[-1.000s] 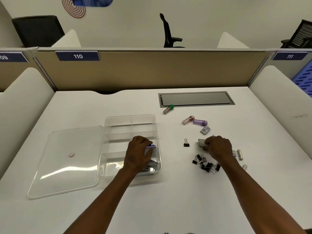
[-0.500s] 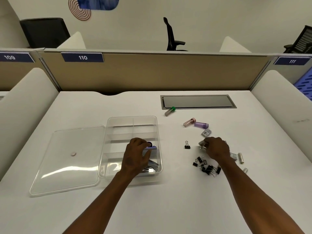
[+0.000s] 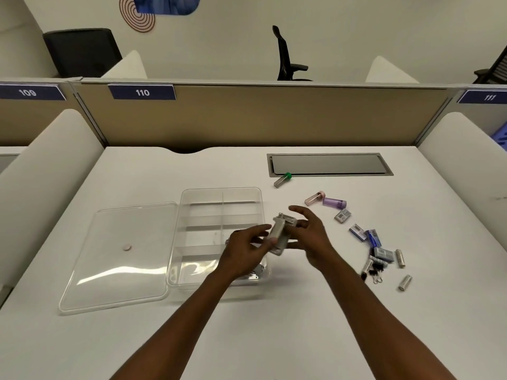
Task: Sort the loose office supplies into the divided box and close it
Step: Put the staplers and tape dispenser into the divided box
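The clear divided box [image 3: 219, 192] stands open on the white desk, its lid [image 3: 118, 256] lying flat to the left. Metal pieces [image 3: 258, 271] lie in its near right compartment. Over the box's right edge my left hand [image 3: 245, 252] and my right hand [image 3: 311, 233] meet on a small grey stapler [image 3: 279, 231]. The left pinches its lower end; the right holds it between thumb and fingers, index finger stretched out. To the right lie loose staple boxes [image 3: 358, 231], binder clips [image 3: 375, 271], and silver cylinders [image 3: 405, 282].
A green-capped tube [image 3: 282, 180], a pink tube [image 3: 314, 198] and a purple tube [image 3: 334, 202] lie behind the pile. A grey cable hatch [image 3: 329, 164] is set into the desk at the back. A small pink disc [image 3: 127, 247] shows on the lid. Padded dividers flank both sides.
My left hand came up out of the box's near compartment. My right hand lifted the grey stapler off the pile and carried it left to the box edge, where both hands now meet.
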The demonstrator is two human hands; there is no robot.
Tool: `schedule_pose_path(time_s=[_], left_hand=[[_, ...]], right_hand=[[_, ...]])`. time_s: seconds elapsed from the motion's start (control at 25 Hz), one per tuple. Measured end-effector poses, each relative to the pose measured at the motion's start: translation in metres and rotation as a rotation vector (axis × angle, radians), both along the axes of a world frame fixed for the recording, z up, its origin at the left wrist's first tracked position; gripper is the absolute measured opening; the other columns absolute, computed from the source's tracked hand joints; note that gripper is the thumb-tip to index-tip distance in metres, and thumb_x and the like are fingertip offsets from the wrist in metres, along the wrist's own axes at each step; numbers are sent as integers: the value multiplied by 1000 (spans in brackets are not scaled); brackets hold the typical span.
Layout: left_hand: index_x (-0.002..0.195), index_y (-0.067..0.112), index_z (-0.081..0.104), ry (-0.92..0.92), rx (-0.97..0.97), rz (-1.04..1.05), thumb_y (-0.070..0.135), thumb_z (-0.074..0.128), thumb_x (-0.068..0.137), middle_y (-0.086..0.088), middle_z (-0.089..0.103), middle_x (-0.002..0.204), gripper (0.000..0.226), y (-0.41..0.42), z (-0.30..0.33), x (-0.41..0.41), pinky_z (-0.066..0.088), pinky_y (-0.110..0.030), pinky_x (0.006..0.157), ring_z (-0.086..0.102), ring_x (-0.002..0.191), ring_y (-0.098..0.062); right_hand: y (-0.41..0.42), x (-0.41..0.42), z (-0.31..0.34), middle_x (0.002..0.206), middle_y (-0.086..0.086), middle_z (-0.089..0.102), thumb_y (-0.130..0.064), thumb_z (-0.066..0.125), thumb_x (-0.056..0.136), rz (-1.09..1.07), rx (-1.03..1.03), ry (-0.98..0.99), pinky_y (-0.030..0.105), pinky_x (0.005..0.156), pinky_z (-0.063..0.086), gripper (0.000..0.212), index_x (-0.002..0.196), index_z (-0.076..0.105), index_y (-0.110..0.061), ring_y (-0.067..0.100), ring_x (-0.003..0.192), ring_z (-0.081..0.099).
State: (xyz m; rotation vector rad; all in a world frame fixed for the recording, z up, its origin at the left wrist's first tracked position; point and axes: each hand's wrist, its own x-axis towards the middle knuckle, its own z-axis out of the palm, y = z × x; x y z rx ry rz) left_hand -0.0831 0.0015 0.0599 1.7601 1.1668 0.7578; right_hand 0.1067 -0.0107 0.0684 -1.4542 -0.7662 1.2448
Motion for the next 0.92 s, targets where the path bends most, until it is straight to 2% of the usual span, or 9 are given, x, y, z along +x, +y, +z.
schedule_pose_path(time_s=[0.16, 0.28, 0.36, 0.44, 0.48, 0.52, 0.64, 0.76, 0.92], left_hand=[[136, 31, 54, 83, 80, -24, 48, 82, 70, 14, 65, 118, 74, 0, 0, -15, 51, -18, 86, 61, 103, 0], [138, 24, 52, 124, 156, 58, 33, 80, 75, 5, 63, 121, 70, 13, -8, -30, 51, -20, 87, 60, 107, -8], [135, 22, 55, 138, 135, 94, 22, 80, 77, 0, 58, 119, 64, 29, -8, -41, 49, -16, 85, 59, 106, -13], [134, 23, 55, 185, 71, 84, 17, 80, 77, -2, 51, 117, 63, 48, -7, -51, 52, -27, 92, 58, 106, -18], [134, 23, 55, 215, 50, 58, 15, 80, 77, -3, 50, 117, 63, 56, -7, -54, 52, -33, 94, 57, 106, -20], [134, 22, 55, 241, 48, 31, 14, 80, 76, -4, 50, 116, 64, 64, -7, -56, 52, -38, 95, 58, 105, -21], [133, 19, 55, 325, 79, 5, 13, 82, 74, -6, 56, 119, 66, 79, -10, -55, 49, -35, 98, 57, 109, -23], [134, 19, 56, 438, 103, 25, 14, 81, 75, -6, 61, 126, 64, 85, -14, -51, 43, -32, 99, 55, 117, -24], [136, 16, 54, 517, 69, 0, 11, 79, 77, -8, 62, 128, 64, 85, -20, -48, 43, -33, 100, 56, 117, -26]], right_hand=[[6, -40, 4, 105, 23, 68, 8, 59, 88, -6, -12, 75, 44, 68, 62, 36, 115, 65, -16, 36, 89, 73], [15, -52, 3, 115, 20, 66, 4, 64, 86, 94, 10, 58, 41, 75, 62, 36, 119, 65, -12, 33, 96, 72], [23, -52, 4, 125, 8, 61, 1, 70, 81, 206, 51, -172, 35, 81, 61, 52, 129, 61, -16, 23, 98, 71], [33, -48, 3, 126, -3, 54, -5, 75, 78, 305, 125, -580, 18, 80, 57, 64, 137, 56, -21, 15, 96, 68], [38, -46, 1, 123, -2, 55, -8, 76, 79, 341, 186, -734, 15, 78, 56, 64, 137, 55, -23, 15, 94, 67], [42, -46, -2, 120, 1, 59, -10, 76, 80, 366, 243, -830, 20, 79, 57, 60, 136, 57, -23, 16, 93, 67], [53, -49, -11, 115, 7, 67, -15, 77, 82, 367, 260, -945, 37, 87, 56, 51, 130, 62, -23, 22, 93, 67], [60, -53, -20, 116, 6, 68, -25, 74, 85, 390, 164, -1072, 31, 88, 48, 50, 133, 59, -25, 23, 100, 64], [59, -55, -27, 119, 6, 67, -28, 71, 88, 437, 76, -1173, 35, 90, 48, 49, 134, 58, -23, 27, 110, 60]])
